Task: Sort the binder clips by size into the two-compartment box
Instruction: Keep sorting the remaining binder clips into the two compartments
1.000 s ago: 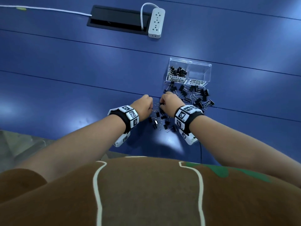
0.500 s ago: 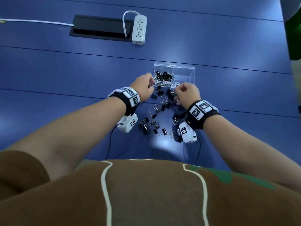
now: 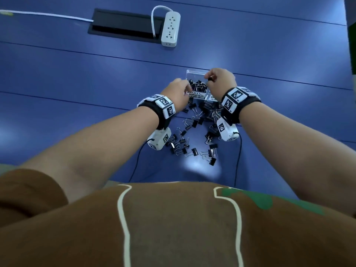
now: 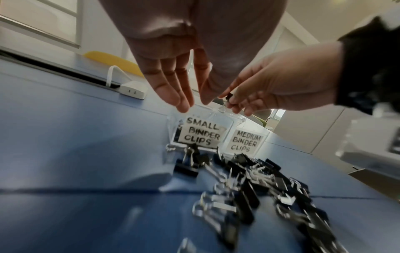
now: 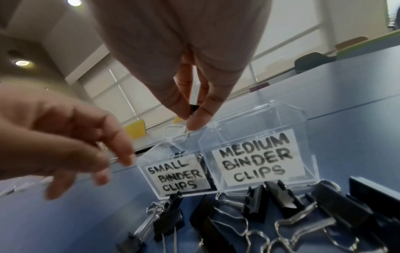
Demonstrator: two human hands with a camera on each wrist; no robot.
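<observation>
Clear glossy plastic box (image 5: pixel 281 118), paper labels (image 5: pixel 257 159)

loose clips (image 3: pixel 194 130) crowd the box's (image 5: pixel 288 111) near side — both hands fill the air above it; blue table (image 3: pixel 77 83) leftward lies open.

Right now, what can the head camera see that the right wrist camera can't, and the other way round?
Only the head view shows the white power strip, the wrist cameras and the brown shirt.

Only the right wrist view shows the label MEDIUM BINDER CLIPS in full, and the right hand's fingertips pinching a small black binder clip above the box's divider.

Both show the clear two-compartment box, the left hand with fingers relaxed, and loose black binder clips on the blue table.
</observation>
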